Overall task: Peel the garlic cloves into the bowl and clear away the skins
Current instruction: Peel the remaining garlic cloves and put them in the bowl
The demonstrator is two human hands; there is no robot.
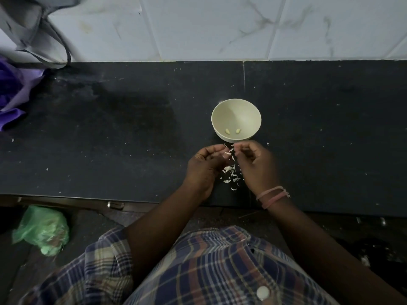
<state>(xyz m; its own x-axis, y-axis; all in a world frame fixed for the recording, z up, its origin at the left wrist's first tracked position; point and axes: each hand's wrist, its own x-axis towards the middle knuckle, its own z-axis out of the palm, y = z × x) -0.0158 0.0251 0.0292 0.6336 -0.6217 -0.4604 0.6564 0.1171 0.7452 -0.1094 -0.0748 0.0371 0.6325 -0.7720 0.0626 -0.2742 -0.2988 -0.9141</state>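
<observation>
Black stone makes up the counter (pixel 132 133) that fills the middle band of the frame, with pale marbled tiles (pixel 209 27) above it. Just right of centre stands a cream bowl (pixel 222 111), and two peeled garlic cloves (pixel 227 131) lie apart in its bottom. Directly below the bowl, the left hand (pixel 203 165) and right hand (pixel 256 164) meet fingertip to fingertip, fingers curled. The left pinches what looks like a small pale clove (pixel 226 153), though it is mostly hidden; the right hand's thumb and forefinger are closed narrowly beside it, seemingly on a scrap of skin. White skins (pixel 231 175) lie scattered on the counter between the two wrists. A pink band (pixel 273 195) circles the right wrist. At lower left sits a green plastic bag (pixel 41 230); purple cloth (pixel 13 95) shows at the left edge.
</observation>
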